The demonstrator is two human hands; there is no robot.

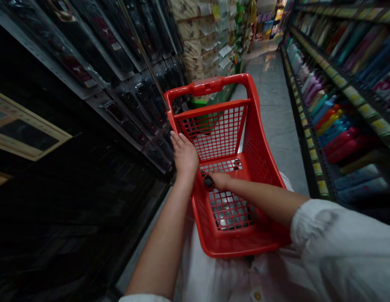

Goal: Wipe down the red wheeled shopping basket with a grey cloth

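A red plastic shopping cart [272, 159] with grid panels stands right in front of my body. Flat against its left rim lies my left hand [185, 156], fingers stretched out and pointing away from me, thumb hidden. My right hand [220, 181] reaches across and down into the basket. Its fingers are closed around a small black object [209, 181], too dark to identify, near the inner left wall. Below the hand, the basket's grid floor [232, 212] shows the tiles through its holes. A thin metal pole [144, 58] rises from the cart's far left corner.
Packaged dark goods [119, 96] hang on a rack at the left, above a black panel [72, 201]. Shelves [349, 84] of colourful bottles line the right side. A grey tiled aisle [272, 92] runs ahead between them. Stacked patterned packages [195, 42] stand beyond the cart.
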